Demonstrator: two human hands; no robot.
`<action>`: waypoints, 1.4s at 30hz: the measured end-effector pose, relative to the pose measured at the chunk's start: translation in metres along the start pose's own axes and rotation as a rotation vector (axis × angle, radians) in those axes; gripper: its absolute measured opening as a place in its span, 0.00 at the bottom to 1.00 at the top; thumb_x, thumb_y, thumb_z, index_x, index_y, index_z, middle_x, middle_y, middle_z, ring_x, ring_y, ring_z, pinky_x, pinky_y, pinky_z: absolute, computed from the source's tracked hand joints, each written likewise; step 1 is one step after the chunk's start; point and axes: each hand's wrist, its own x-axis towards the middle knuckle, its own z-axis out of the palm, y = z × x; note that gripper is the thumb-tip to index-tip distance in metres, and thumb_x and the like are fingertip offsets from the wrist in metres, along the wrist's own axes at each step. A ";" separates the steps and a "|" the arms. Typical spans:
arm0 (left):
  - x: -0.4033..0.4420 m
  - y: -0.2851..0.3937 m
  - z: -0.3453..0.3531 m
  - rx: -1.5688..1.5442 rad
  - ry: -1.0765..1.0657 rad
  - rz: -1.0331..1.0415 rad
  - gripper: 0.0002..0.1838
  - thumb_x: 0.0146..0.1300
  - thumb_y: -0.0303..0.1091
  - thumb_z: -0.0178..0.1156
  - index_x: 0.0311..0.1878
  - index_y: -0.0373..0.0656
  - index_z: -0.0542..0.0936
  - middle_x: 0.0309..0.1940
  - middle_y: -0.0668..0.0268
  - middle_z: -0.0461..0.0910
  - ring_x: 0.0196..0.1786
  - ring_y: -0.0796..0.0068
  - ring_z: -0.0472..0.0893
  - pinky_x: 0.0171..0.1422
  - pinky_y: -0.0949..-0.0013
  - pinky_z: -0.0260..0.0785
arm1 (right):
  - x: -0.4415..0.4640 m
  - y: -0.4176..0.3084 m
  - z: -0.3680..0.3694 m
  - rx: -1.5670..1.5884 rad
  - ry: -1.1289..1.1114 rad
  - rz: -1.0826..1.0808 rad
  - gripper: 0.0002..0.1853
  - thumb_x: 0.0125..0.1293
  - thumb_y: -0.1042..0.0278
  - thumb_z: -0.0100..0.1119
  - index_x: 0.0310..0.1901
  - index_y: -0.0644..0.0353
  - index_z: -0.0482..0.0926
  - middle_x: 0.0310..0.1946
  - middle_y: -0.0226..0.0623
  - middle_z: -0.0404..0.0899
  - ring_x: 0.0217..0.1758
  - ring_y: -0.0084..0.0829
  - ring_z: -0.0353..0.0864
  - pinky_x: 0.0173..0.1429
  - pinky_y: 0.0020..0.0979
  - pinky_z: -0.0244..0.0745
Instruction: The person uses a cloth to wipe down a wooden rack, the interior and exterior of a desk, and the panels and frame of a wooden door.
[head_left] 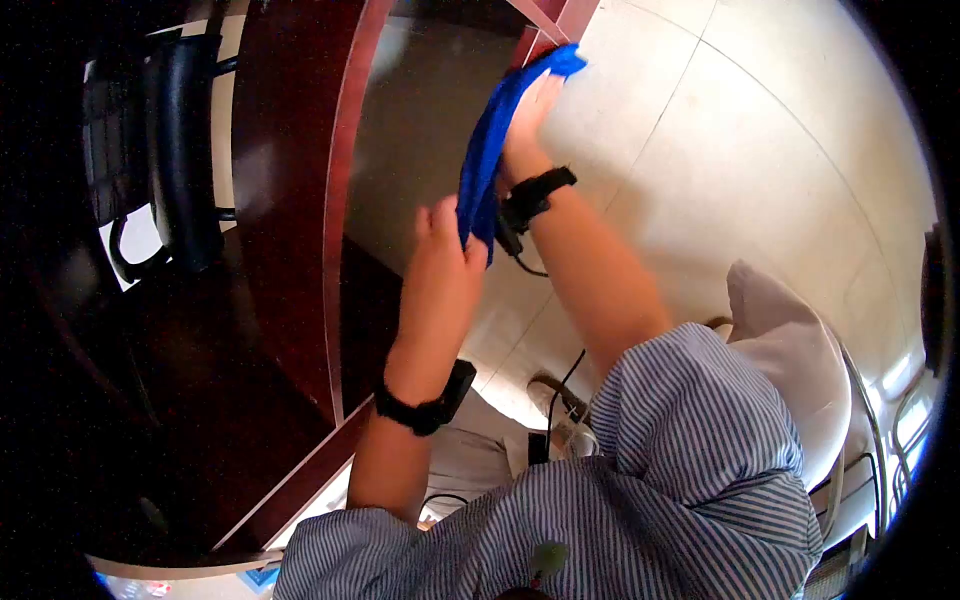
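A blue cloth (484, 160) stretches as a long, narrow strip between my two hands, beside the dark red wooden furniture. My left hand (442, 245) is closed on its lower end, with the thumb and fingers pinching the fabric. Farther up, my right hand (528, 118) holds the other end; its fingers are partly hidden by the cloth. A short tip of blue fabric sticks out past the right fingers. Black straps with small devices circle both wrists.
Dark red wooden furniture (285, 200) fills the left side, with an opening along its edge. A black padded chair (185, 150) stands beyond it. Pale floor tiles (750, 130) lie at the right. A black cable (566, 385) hangs near my shoe.
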 end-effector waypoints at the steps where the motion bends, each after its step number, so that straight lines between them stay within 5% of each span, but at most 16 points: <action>1: -0.008 0.001 -0.004 0.012 -0.024 -0.020 0.21 0.64 0.29 0.55 0.59 0.37 0.67 0.52 0.47 0.71 0.53 0.42 0.74 0.57 0.53 0.68 | -0.015 0.021 0.004 -0.134 -0.020 0.084 0.26 0.77 0.63 0.37 0.67 0.77 0.59 0.68 0.60 0.60 0.73 0.52 0.56 0.78 0.40 0.45; 3: -0.030 -0.008 -0.011 0.080 -0.046 -0.027 0.20 0.64 0.29 0.55 0.58 0.38 0.66 0.50 0.46 0.70 0.48 0.40 0.76 0.50 0.50 0.72 | -0.051 0.068 0.009 -0.396 -0.059 0.252 0.26 0.77 0.62 0.38 0.67 0.77 0.58 0.70 0.59 0.59 0.74 0.51 0.56 0.78 0.40 0.44; 5: -0.051 -0.017 -0.017 0.109 -0.094 -0.082 0.20 0.64 0.29 0.55 0.58 0.39 0.66 0.50 0.46 0.70 0.46 0.39 0.77 0.47 0.49 0.74 | -0.105 0.094 -0.006 -0.444 -0.086 0.224 0.27 0.78 0.62 0.38 0.67 0.78 0.58 0.71 0.57 0.58 0.74 0.49 0.56 0.79 0.39 0.43; 7: -0.074 -0.024 -0.021 0.095 -0.169 -0.191 0.19 0.64 0.29 0.54 0.58 0.39 0.66 0.50 0.46 0.70 0.46 0.39 0.78 0.48 0.49 0.74 | -0.167 0.121 -0.024 -0.418 -0.141 0.427 0.26 0.77 0.59 0.39 0.66 0.73 0.61 0.68 0.54 0.61 0.71 0.48 0.59 0.76 0.39 0.48; 13: -0.133 -0.074 -0.033 0.282 -0.325 -0.356 0.20 0.64 0.32 0.56 0.57 0.36 0.66 0.51 0.45 0.70 0.45 0.40 0.78 0.47 0.49 0.75 | -0.305 0.104 -0.133 0.191 -0.335 1.268 0.26 0.74 0.47 0.37 0.58 0.61 0.69 0.56 0.45 0.69 0.57 0.42 0.66 0.63 0.38 0.60; 14: -0.136 -0.076 -0.035 0.238 -0.380 -0.457 0.22 0.63 0.31 0.56 0.59 0.34 0.67 0.54 0.43 0.71 0.54 0.40 0.75 0.57 0.51 0.70 | -0.319 0.095 -0.151 0.338 -0.362 1.465 0.26 0.74 0.45 0.37 0.57 0.59 0.70 0.54 0.43 0.70 0.54 0.42 0.68 0.61 0.38 0.62; 15: -0.139 -0.078 -0.037 0.252 -0.408 -0.488 0.23 0.63 0.31 0.56 0.60 0.34 0.67 0.54 0.42 0.72 0.54 0.40 0.75 0.58 0.51 0.70 | -0.331 0.087 -0.165 0.466 -0.384 1.648 0.26 0.73 0.43 0.37 0.55 0.57 0.71 0.52 0.42 0.72 0.52 0.41 0.69 0.59 0.38 0.64; 19: -0.169 -0.122 -0.031 0.265 -0.518 -0.562 0.24 0.62 0.33 0.58 0.60 0.33 0.68 0.54 0.41 0.73 0.55 0.40 0.75 0.59 0.51 0.70 | -0.382 0.087 -0.191 0.652 -0.406 1.959 0.28 0.71 0.35 0.36 0.50 0.49 0.76 0.43 0.35 0.77 0.42 0.37 0.74 0.51 0.37 0.72; 23: -0.203 -0.177 -0.021 0.363 -0.454 -0.396 0.21 0.61 0.35 0.58 0.55 0.33 0.68 0.45 0.42 0.74 0.49 0.40 0.77 0.49 0.47 0.74 | -0.436 0.114 -0.196 0.583 -0.367 1.878 0.29 0.71 0.33 0.33 0.48 0.48 0.76 0.40 0.33 0.78 0.39 0.37 0.75 0.43 0.38 0.73; 27: -0.170 -0.134 -0.035 0.307 -0.482 -0.493 0.23 0.61 0.32 0.58 0.58 0.32 0.68 0.52 0.41 0.73 0.54 0.39 0.75 0.55 0.49 0.71 | -0.424 0.117 -0.187 0.501 -0.228 1.868 0.29 0.74 0.40 0.33 0.53 0.55 0.75 0.46 0.38 0.78 0.43 0.38 0.76 0.47 0.39 0.74; 30: -0.141 -0.088 -0.049 0.302 -0.440 -0.355 0.21 0.64 0.33 0.56 0.57 0.33 0.66 0.50 0.42 0.71 0.49 0.37 0.75 0.51 0.48 0.72 | -0.336 0.114 -0.128 0.311 -0.241 1.310 0.26 0.75 0.49 0.36 0.62 0.63 0.61 0.59 0.44 0.62 0.58 0.41 0.61 0.61 0.39 0.57; 34: -0.121 -0.075 -0.026 0.298 -0.298 -0.162 0.20 0.65 0.32 0.55 0.57 0.34 0.66 0.51 0.42 0.71 0.48 0.38 0.76 0.50 0.50 0.73 | -0.244 0.092 -0.072 0.101 -0.152 0.621 0.34 0.75 0.62 0.41 0.73 0.73 0.42 0.77 0.52 0.41 0.79 0.45 0.42 0.80 0.39 0.35; 38: -0.056 -0.021 -0.011 0.187 -0.126 0.059 0.19 0.66 0.32 0.54 0.58 0.35 0.67 0.50 0.43 0.71 0.48 0.38 0.76 0.50 0.50 0.73 | -0.053 -0.014 -0.050 0.286 -0.315 0.300 0.35 0.76 0.63 0.41 0.73 0.74 0.38 0.77 0.54 0.33 0.81 0.44 0.32 0.80 0.36 0.27; 39: -0.040 -0.009 -0.011 0.170 -0.081 0.105 0.19 0.67 0.32 0.53 0.58 0.35 0.67 0.50 0.43 0.71 0.48 0.38 0.76 0.50 0.50 0.73 | -0.018 -0.025 -0.037 0.131 -0.346 0.134 0.35 0.73 0.69 0.42 0.73 0.74 0.39 0.77 0.55 0.35 0.81 0.44 0.34 0.81 0.37 0.29; 41: -0.017 0.030 -0.028 0.108 0.063 0.229 0.19 0.66 0.32 0.54 0.58 0.36 0.68 0.47 0.44 0.72 0.47 0.39 0.76 0.49 0.50 0.73 | 0.031 -0.050 -0.017 0.161 -0.303 -0.099 0.30 0.63 0.80 0.41 0.70 0.65 0.61 0.73 0.52 0.55 0.78 0.43 0.51 0.80 0.37 0.41; 42: -0.011 0.049 -0.042 0.084 0.125 0.290 0.19 0.66 0.32 0.54 0.58 0.36 0.69 0.46 0.45 0.73 0.47 0.39 0.76 0.49 0.50 0.72 | 0.044 -0.076 -0.012 0.311 -0.310 -0.120 0.29 0.64 0.80 0.42 0.69 0.64 0.63 0.72 0.51 0.58 0.77 0.42 0.54 0.79 0.36 0.43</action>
